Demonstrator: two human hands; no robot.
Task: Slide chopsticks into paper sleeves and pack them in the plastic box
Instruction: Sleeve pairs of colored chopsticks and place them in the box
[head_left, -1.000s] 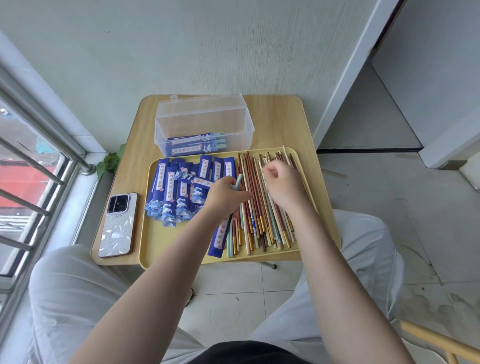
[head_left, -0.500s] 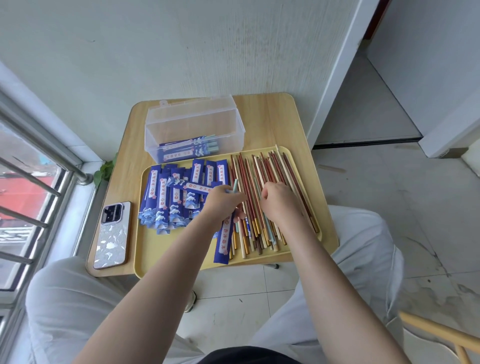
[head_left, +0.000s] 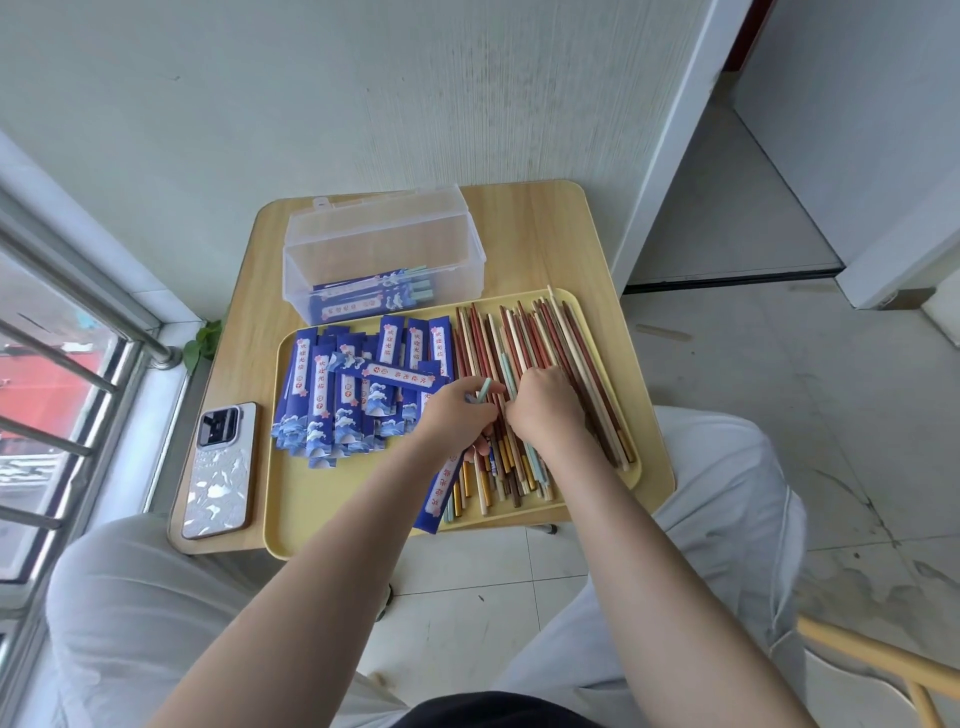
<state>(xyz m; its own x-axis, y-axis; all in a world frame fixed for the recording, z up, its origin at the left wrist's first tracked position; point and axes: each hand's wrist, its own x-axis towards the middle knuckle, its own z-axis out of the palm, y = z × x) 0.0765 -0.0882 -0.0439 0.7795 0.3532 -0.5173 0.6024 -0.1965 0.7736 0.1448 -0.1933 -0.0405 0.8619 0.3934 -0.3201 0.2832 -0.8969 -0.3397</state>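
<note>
Chopsticks (head_left: 524, 338) on tray | left hand (head_left: 457, 415) grips one | right hand (head_left: 545, 410) curled, grip unclear

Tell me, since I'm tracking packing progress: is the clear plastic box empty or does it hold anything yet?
Not empty. The plastic box stands open, and a few sleeved chopsticks lie on its bottom; most of it is unfilled.

Navy sleeves (head_left: 358, 395) with white wave print, red, cream and mint chopsticks (head_left: 540, 343), yellow tray (head_left: 322, 499), clear box (head_left: 382, 249), white marbled phone (head_left: 218, 467).
</note>
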